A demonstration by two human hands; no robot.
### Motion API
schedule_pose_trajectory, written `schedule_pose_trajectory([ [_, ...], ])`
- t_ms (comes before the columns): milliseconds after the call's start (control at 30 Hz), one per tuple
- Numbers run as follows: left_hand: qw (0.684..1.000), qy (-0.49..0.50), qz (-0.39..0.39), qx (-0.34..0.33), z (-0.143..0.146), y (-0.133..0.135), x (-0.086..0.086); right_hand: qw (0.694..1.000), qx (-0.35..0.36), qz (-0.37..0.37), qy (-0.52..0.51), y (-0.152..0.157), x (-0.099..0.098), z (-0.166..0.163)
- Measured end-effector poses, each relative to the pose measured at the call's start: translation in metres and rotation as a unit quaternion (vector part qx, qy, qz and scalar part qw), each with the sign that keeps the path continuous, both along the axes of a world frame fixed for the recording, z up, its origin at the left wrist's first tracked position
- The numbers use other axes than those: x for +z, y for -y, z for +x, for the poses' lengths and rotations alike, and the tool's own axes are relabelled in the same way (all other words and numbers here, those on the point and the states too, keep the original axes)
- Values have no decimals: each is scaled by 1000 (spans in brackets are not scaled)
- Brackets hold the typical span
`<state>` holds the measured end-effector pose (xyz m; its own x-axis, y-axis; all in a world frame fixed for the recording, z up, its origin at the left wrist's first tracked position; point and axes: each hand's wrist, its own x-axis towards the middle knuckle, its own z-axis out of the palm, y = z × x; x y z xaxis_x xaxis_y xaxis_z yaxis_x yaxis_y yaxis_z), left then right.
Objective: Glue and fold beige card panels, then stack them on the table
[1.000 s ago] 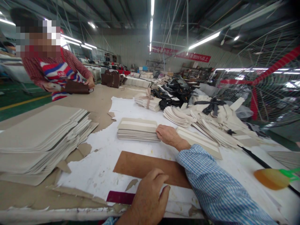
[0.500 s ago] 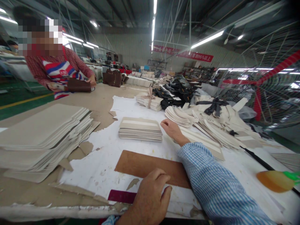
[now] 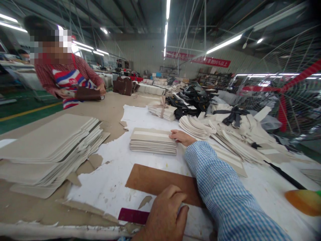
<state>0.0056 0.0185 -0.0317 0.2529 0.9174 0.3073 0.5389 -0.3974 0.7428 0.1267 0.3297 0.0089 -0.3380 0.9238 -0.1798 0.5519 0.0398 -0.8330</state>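
My right hand reaches forward in a blue checked sleeve, fingers stretched out flat. The fingertips touch the right end of the top piece on a small stack of beige pieces with a white stripe. My left hand rests near the table's front edge with the fingers curled in. It lies on the lower edge of a flat brown board, beside a dark red strip. Nothing shows inside the left fingers.
A tall stack of large beige boards fills the left. Heaps of cream pieces and black straps lie at right, before a wire-guarded fan. An orange object lies at the right edge. A co-worker handles a brown piece.
My right hand has gone from the side of the small stack, away to its right, then onto its top right end. My left hand has stayed put.
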Motion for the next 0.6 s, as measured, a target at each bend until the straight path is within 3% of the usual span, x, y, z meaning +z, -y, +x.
schedule_pose_trajectory([
  [133,996,43,77,3,-10,3,18,1000,11,-25,-13,-9,-1,2],
  [267,986,79,87,116,-43,-9,47,999,9,-18,-35,-11,-3,1],
  [433,931,233,-44,279,-89,-43,61,998,-11,23,-65,-4,-5,3],
  [500,898,295,-96,311,-99,-54,58,995,-15,47,-82,-1,-6,4],
  [600,875,324,-123,337,-107,-68,49,991,-20,77,-106,3,-7,4],
])
